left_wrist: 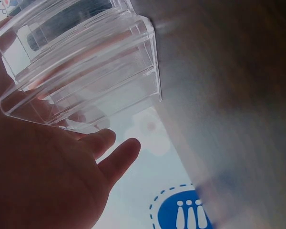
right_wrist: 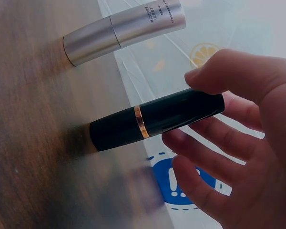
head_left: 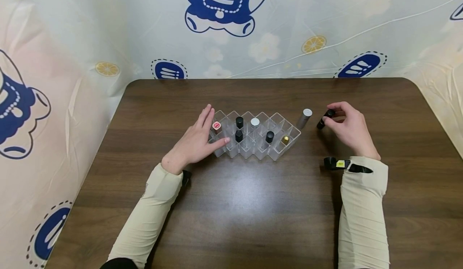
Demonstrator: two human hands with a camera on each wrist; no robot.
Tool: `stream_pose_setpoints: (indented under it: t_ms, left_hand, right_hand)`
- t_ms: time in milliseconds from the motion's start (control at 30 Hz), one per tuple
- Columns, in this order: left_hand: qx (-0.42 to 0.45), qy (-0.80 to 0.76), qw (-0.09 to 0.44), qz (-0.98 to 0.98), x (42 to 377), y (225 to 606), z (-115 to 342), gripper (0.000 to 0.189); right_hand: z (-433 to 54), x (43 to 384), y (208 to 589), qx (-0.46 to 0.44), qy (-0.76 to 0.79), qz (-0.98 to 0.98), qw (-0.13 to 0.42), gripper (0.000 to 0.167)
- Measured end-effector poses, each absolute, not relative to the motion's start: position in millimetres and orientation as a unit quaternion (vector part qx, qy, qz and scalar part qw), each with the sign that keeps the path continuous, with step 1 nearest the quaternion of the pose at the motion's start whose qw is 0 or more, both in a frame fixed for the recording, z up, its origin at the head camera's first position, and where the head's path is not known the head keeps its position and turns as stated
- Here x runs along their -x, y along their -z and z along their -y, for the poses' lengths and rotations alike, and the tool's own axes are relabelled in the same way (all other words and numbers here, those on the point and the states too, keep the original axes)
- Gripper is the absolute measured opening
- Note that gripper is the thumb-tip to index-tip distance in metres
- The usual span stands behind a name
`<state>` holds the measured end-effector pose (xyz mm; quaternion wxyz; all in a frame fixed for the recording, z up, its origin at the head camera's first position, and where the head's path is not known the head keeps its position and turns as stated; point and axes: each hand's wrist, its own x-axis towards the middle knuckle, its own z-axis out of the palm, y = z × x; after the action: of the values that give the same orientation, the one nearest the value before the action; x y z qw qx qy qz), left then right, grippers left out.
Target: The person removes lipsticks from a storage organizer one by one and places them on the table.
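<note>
On the right side of the table my right hand (head_left: pixel 349 126) pinches the upper end of a black lipstick (right_wrist: pixel 167 114) with a gold band. The lipstick stands nearly upright; its lower end is at or just above the tabletop. A silver lipstick tube (head_left: pixel 304 118) stands between it and a clear divided organizer (head_left: pixel 246 150). My left hand (head_left: pixel 193 142) is at the organizer's left end, fingers straight and thumb spread along the front side. In the left wrist view the clear wall (left_wrist: pixel 86 81) lies against the hand, and part of the fingers shows through it.
Several cosmetic tubes stand in the organizer's compartments: black-capped ones (head_left: pixel 269 136), a silver-topped one (head_left: pixel 255 122), a gold-topped one (head_left: pixel 285 140) and one with a red-and-white top (head_left: pixel 216 126). The brown wooden table (head_left: pixel 253 212) meets a printed curtain (head_left: pixel 253 56) at its back edge.
</note>
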<state>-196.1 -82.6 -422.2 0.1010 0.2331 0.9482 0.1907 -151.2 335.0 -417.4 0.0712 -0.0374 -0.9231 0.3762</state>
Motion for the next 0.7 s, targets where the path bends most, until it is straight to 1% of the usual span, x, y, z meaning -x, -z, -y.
stream_pose_setpoints:
  t_ms: [167, 433, 700]
  left_hand:
    - [-0.234, -0.194, 0.103, -0.947, 196, 423, 83, 0.101]
    - [-0.233, -0.196, 0.105, -0.947, 196, 423, 83, 0.101]
    - [-0.234, -0.197, 0.106, -0.946, 196, 423, 83, 0.101]
  right_hand:
    - [-334, 150, 415, 0.044, -0.379, 0.921, 0.082, 0.042]
    - [-332, 149, 410, 0.053, -0.378, 0.915, 0.132, 0.037]
    - [-325, 148, 399, 0.04, -0.385, 0.904, 0.184, 0.03]
